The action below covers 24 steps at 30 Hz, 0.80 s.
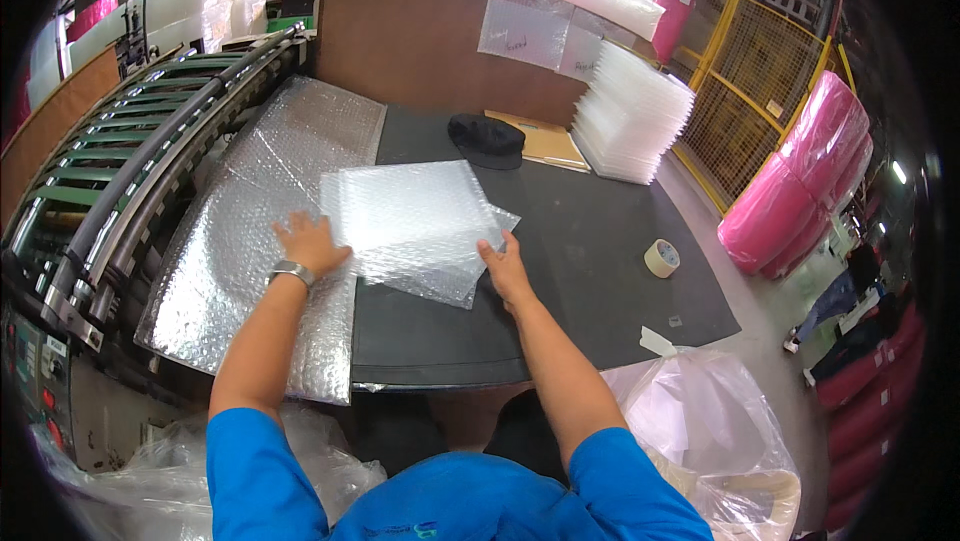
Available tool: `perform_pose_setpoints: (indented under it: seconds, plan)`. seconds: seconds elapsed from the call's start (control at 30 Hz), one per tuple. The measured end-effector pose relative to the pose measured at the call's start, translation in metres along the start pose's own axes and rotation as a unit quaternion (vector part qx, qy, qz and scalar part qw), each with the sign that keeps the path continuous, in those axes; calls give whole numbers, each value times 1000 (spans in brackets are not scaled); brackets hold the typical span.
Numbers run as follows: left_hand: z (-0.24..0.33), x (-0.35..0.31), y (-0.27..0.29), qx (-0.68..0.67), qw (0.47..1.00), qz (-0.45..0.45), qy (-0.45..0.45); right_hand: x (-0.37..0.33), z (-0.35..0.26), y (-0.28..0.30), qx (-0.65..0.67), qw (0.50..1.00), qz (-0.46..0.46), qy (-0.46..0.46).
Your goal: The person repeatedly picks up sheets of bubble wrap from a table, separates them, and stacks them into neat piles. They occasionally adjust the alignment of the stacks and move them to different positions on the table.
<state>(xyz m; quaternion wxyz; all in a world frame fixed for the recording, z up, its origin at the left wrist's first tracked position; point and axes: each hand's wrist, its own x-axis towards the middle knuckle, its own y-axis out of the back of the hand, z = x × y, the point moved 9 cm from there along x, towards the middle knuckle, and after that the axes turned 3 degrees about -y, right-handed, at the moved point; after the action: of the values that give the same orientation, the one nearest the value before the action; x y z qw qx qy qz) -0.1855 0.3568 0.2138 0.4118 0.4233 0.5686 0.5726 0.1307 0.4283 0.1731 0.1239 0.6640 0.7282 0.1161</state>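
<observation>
A small stack of clear bubble wrap bags (410, 216) lies at the middle of the table, its pieces slightly fanned and out of line. My right hand (507, 269) pinches the stack's right edge, thumb on top. My left hand (312, 244) is open with fingers spread, resting at the stack's left edge. Beneath that hand is a large silvery bubble wrap sheet (235, 251), covering the table's left side. A watch (291, 271) circles my left wrist.
Behind the stack sit a black cap (486, 141), brown cardboard (540, 144) and a tall pile of bubble wrap bags (634, 116). A tape roll (662, 258) is on the dark table (590, 291). A roller conveyor (150, 161) borders the left; a plastic-lined bin (715, 421) stands lower right.
</observation>
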Motion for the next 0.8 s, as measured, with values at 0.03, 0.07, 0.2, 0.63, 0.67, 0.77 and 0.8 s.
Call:
perform_pose_setpoints:
  seconds: [0.03,0.07,0.2,0.63,0.67,0.77,0.8]
  plan:
    - [17,-3,-8,-11,999,6,-42,-3,-10,-8,50,998,10,21]
    - [28,-5,-15,-31,997,2,-70,-4,-11,-8,67,997,33,18]
    - [50,-18,-15,-88,982,-8,-166,-7,-1,2,109,993,50,-5]
    - [119,-20,56,-232,927,152,-252,-99,40,113,127,990,17,-53]
    - [142,-21,55,-201,919,150,-305,-110,42,124,132,989,40,-53]
    - [190,-13,37,-164,903,107,-382,-138,48,139,185,977,81,-68]
    - [197,-2,23,-190,910,62,-364,-147,56,139,213,970,93,-77]
